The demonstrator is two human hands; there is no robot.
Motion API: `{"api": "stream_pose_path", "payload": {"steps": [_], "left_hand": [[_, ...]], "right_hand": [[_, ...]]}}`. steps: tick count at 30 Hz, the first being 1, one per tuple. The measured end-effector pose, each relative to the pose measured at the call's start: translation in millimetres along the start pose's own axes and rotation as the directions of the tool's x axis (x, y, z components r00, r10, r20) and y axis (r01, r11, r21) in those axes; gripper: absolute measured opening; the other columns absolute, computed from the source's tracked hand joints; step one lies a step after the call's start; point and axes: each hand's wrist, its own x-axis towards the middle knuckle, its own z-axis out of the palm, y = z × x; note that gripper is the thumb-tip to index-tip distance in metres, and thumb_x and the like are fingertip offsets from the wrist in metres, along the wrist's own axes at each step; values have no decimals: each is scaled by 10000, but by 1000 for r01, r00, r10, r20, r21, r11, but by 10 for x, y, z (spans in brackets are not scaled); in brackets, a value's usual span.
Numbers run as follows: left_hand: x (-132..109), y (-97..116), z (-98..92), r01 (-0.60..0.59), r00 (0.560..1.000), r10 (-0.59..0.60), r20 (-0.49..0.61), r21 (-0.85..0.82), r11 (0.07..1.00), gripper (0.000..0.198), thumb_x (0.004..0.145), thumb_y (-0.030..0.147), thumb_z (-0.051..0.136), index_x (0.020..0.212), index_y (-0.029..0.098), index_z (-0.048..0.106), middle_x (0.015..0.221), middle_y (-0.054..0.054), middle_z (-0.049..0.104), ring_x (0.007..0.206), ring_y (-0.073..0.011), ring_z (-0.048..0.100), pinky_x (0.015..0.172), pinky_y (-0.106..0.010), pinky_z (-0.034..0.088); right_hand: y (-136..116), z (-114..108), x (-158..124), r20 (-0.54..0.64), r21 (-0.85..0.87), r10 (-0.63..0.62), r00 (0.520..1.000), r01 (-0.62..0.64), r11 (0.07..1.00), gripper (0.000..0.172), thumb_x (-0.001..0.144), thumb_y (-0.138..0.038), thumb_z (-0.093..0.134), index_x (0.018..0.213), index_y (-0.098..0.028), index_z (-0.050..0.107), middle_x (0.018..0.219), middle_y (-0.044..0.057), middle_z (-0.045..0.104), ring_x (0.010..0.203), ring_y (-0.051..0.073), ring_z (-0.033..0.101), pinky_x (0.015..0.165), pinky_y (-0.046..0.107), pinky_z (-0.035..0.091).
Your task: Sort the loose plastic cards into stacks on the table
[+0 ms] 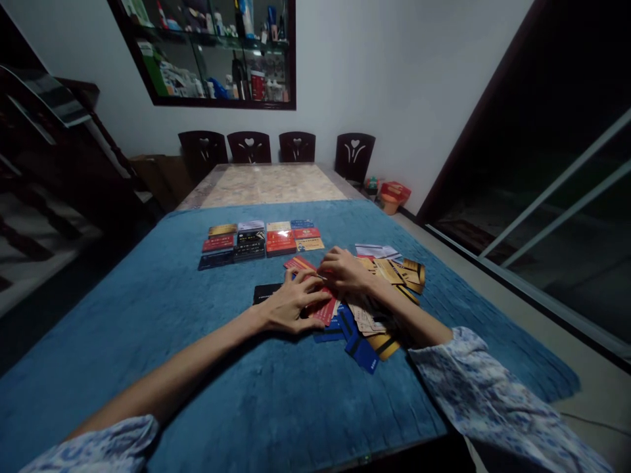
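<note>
Red cards (324, 312) lie beneath the left hand (290, 305), its fingers spread across them, while the right hand (344, 269) curls just beside it, fingers bunched; whether they pinch anything is hidden. Such cards look light, thin, fairly stiff and probably slick, best gripped by their edges. Both forearms angle inward, backs of the hands up, the right crossing above loose mixed cards (362, 355). Farther out, neat card stacks (280, 243) stand in rows on the blue-covered surface (148, 295).
</note>
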Motion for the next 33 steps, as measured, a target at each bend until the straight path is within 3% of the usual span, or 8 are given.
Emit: {"api": "stream_pose_path", "payload": {"steps": [4,9,18,22,27,33], "left_hand": [[-42,-31,15,-4,999,6,-46,34,999,446,916,520,621,1296,290,657,1364,-113,623,1290,-367,446,1067,-598,291],[-84,-84,-1,-3,996,10,-88,77,997,359,933,431,619,1254,283,686,1294,-104,656,1227,-335,488,1068,-572,295],[-117,-127,-11,49,976,-18,-216,139,989,256,901,235,566,1091,245,736,1064,-83,718,1149,-307,539,1017,-554,312],[-114,-95,-4,117,964,-79,-253,140,983,244,876,280,587,1057,233,744,988,-78,725,1110,-308,556,1012,-565,310],[-102,-80,3,215,948,-173,-266,137,967,313,845,394,628,1085,221,729,1057,-95,712,1099,-320,552,991,-564,317],[-94,-81,5,271,940,-232,-249,136,953,306,837,383,630,1071,205,715,1106,-110,692,1091,-322,538,968,-550,339]], "right_hand": [[-70,-20,-210,-94,88,-58,994,67,994,210,947,-236,550,984,-205,755,1000,101,711,981,238,527,877,410,441],[-180,-77,-324,-55,132,-100,993,106,986,312,878,-251,622,1170,-212,723,1177,107,685,1110,265,532,1029,511,419],[-117,21,-339,-109,50,-61,992,66,997,368,909,-455,664,1188,-222,720,1204,124,683,1138,296,504,1010,528,427],[-114,61,-343,-128,-2,-25,991,25,1000,371,916,-506,648,1143,-220,717,1155,118,688,1123,295,493,995,512,419],[-131,84,-315,-138,-31,0,990,-5,1000,347,933,-527,618,1039,-207,697,1183,118,687,1131,296,485,1001,511,397],[-128,119,-289,-137,15,16,990,-14,1000,314,944,-502,617,1031,-209,688,1133,108,708,1103,284,495,979,484,409]]}}
